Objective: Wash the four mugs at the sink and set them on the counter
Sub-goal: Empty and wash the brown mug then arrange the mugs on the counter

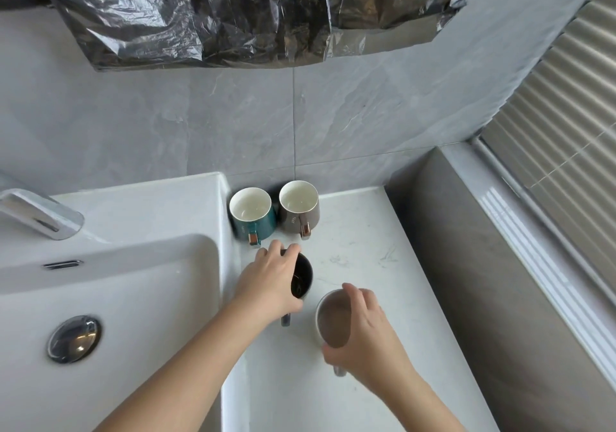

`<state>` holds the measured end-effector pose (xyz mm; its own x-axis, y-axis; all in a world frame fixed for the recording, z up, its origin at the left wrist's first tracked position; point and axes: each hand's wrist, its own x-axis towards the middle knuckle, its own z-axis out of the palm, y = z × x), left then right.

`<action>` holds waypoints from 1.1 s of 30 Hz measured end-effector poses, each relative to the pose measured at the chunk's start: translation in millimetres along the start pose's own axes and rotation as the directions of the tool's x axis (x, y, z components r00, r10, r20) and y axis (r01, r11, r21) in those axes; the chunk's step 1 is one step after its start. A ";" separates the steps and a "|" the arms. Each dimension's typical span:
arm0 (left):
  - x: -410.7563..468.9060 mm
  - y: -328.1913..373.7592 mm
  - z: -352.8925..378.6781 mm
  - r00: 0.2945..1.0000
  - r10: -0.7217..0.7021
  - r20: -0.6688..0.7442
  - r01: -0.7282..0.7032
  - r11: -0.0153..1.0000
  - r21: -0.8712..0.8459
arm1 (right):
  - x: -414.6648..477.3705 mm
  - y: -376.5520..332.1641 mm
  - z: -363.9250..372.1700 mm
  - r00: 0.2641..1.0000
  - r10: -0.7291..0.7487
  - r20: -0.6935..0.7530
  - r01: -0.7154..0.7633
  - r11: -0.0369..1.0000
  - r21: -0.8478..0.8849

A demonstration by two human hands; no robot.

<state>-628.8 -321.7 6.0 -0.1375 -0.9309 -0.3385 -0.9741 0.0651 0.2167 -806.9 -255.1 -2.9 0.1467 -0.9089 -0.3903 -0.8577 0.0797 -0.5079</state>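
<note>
Fingers [289, 251] of the left hand [270, 281] curl over the rim of a black mug [302, 280], gripping it tilted just beside the sink [140, 285] edge, while the right hand [370, 335] clasps a pale mug [333, 321] with a brownish inside, thumb and fingers round its rim. Both are low over the white counter [366, 248]; whether they touch it I cannot tell. A teal mug [263, 223] and a grey-brown mug [295, 221] stand upright side by side against the tiled wall [233, 125], apart from both hands.
</note>
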 end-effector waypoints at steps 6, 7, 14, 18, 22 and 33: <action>14.2 28.7 -4.0 0.997 0.072 -0.033 -0.072 0.997 0.010 | 38.8 27.9 -39.2 0.996 0.044 -0.073 -0.044 0.999 0.007; 19.5 34.6 -4.7 0.995 0.090 -0.042 -0.089 0.996 0.025 | 46.2 31.8 -46.8 0.996 0.039 -0.080 -0.038 0.999 0.009; 62.9 74.2 -10.1 0.980 0.155 -0.127 -0.140 0.983 0.121 | 92.2 56.9 -92.6 0.991 0.034 -0.129 -0.033 0.999 0.009; 89.9 87.3 -15.3 0.974 0.143 -0.173 -0.117 0.982 0.151 | 116.7 65.3 -105.0 0.990 0.038 -0.139 -0.036 0.999 0.018; 114.5 90.3 -20.6 0.973 0.095 -0.212 -0.064 0.987 0.148 | 140.4 68.1 -112.2 0.991 0.017 -0.133 -0.013 0.999 0.032; 156.3 81.4 -26.3 0.977 -0.003 -0.213 0.021 0.996 0.086 | 188.8 58.8 -125.0 0.991 -0.023 -0.129 0.026 0.999 0.023</action>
<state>-724.9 -471.3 -5.2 -0.0934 -0.9862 -0.1367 -0.9886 0.0756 0.1302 -891.1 -473.2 -10.5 0.1017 -0.9558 -0.2759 -0.8421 0.0649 -0.5354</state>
